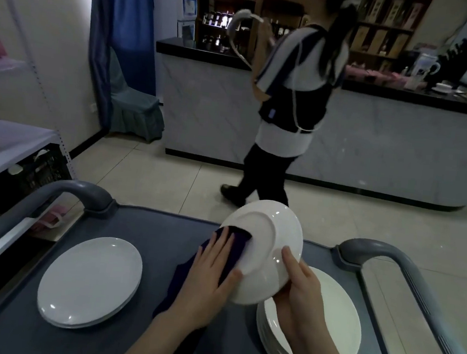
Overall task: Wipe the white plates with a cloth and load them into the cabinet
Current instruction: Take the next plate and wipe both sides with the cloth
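I hold one white plate [267, 238] tilted on edge above the grey cart [163, 227], its underside facing me. My right hand [297, 296] grips its lower right rim, thumb on the plate's back. My left hand [210, 275] presses a dark blue cloth [233, 246] flat against the plate's left side, fingers straight; the cloth hangs down under my palm. A tall stack of white plates [334, 326] sits on the cart at the right, under my right wrist. A short stack of white plates [90, 280] lies on the cart's left side.
The cart has grey handle rails at left [80, 192] and right [385, 253]. A person [289, 96] walks across the tiled floor in front of a long counter [374, 139]. A shelf unit with a dark crate [39, 173] stands at the left.
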The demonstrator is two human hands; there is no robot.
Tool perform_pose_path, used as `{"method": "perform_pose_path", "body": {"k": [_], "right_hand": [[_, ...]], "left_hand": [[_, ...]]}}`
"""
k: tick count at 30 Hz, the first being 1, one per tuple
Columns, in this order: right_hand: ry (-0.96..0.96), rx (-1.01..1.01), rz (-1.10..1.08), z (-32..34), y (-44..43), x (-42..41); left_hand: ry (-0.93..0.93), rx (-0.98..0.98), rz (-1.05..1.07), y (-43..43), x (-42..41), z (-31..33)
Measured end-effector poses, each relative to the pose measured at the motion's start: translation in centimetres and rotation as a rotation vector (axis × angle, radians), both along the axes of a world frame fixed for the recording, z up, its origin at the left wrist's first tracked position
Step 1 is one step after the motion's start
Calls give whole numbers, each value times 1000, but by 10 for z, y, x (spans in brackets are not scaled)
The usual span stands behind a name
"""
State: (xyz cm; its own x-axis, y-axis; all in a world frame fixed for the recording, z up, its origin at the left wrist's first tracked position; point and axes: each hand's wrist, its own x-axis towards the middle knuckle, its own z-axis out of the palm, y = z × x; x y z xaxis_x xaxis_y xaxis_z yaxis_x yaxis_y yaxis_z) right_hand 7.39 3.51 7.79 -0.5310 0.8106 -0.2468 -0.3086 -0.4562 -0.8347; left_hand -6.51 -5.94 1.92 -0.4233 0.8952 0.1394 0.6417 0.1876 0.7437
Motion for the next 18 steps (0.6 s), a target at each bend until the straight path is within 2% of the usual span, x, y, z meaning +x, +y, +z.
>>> {"method": "perform_pose_path", "body": {"k": [7, 12, 14, 18], "right_hand": [[-41, -53, 26, -11, -5, -8], [-78, 27, 54, -10, -8, -7], [-90, 103, 59, -9, -5, -6], [-197, 335, 85, -1, -1, -7]], "left_hand": [[81, 50, -82, 4, 38, 2], [-52, -57, 40, 14, 5, -6], [-140, -45, 76, 8, -7, -20], [-524, -107, 141, -10, -21, -48]]}}
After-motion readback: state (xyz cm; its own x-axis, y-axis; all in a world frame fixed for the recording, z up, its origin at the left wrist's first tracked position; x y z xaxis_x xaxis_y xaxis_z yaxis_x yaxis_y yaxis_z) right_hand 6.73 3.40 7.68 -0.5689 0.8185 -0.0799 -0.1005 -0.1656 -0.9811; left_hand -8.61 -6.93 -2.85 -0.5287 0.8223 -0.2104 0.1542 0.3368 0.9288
